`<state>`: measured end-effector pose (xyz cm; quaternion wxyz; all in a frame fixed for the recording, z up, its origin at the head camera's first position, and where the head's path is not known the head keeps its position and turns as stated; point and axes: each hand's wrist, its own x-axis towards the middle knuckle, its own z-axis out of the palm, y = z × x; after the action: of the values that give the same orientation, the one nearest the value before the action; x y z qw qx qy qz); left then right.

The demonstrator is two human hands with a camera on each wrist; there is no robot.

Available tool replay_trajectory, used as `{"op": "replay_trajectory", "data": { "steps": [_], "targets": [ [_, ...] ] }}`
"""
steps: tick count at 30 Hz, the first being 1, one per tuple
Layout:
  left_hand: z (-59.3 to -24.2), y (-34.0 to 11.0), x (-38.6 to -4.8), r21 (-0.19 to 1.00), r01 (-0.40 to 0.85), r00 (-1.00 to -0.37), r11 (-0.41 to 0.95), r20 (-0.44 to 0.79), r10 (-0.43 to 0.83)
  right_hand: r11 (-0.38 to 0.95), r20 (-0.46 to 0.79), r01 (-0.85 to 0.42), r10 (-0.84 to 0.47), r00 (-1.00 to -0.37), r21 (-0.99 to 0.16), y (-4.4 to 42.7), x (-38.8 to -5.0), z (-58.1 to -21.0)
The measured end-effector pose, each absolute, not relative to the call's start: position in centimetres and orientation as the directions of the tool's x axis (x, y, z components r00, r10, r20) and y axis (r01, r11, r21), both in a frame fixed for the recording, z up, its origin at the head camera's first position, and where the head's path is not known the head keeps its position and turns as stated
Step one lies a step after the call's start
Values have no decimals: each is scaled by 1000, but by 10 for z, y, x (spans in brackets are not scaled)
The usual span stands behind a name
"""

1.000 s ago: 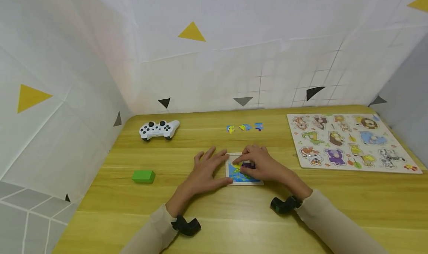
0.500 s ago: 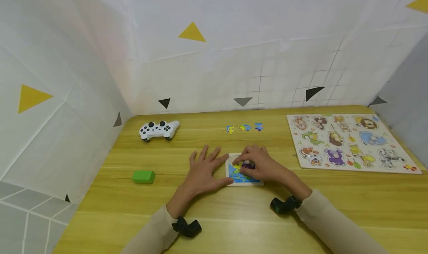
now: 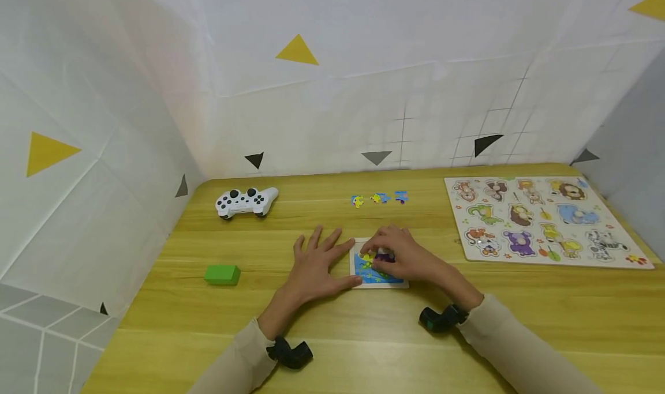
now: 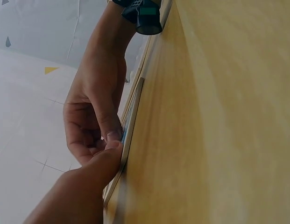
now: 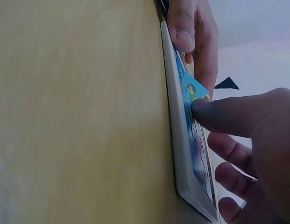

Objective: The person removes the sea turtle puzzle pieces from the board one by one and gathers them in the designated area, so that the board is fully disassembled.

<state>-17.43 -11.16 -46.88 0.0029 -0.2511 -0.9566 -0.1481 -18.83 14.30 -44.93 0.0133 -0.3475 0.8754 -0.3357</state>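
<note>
A small jigsaw puzzle in a white-edged tray (image 3: 381, 285) lies at mid-table in the head view, its blue and yellow picture partly hidden by my right hand. My left hand (image 3: 317, 267) rests spread along the tray's left side, thumb on the lower left corner and index fingertip near the upper left one. Over the tray, my right hand (image 3: 405, 254) pinches a puzzle piece (image 5: 196, 85) between thumb and fingers. That piece stands tilted up from the tray in the right wrist view; its far side is hidden. In the left wrist view both hands meet at the tray's edge.
Loose puzzle pieces (image 3: 381, 198) lie behind the tray. At the back left is a white game controller (image 3: 246, 202), with a green block (image 3: 222, 275) nearer. A large animal peg puzzle board (image 3: 545, 224) lies on the right. White sheeting (image 3: 332, 111) rises behind the table.
My left hand's fingers have shifted slightly left and spread, with the thumb staying at the tray's corner. My right hand has barely moved over the puzzle.
</note>
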Motion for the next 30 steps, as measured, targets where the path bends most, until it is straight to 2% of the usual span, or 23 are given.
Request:
{"op": "replay_trajectory", "data": {
  "steps": [15, 21, 30],
  "targets": [
    [-468, -112, -174, 289, 503, -863, 814, 120, 491, 436, 287, -605, -598, -748, -667, 136, -186, -452],
    [-468, -112, -175, 293, 482, -873, 826, 81, 481, 418, 297, -602, -594, -747, -680, 136, -187, -452],
    [-468, -112, -175, 298, 471, -878, 830, 72, 473, 468, 272, -585, -578, -769, -663, 136, -186, -453]
  ]
}}
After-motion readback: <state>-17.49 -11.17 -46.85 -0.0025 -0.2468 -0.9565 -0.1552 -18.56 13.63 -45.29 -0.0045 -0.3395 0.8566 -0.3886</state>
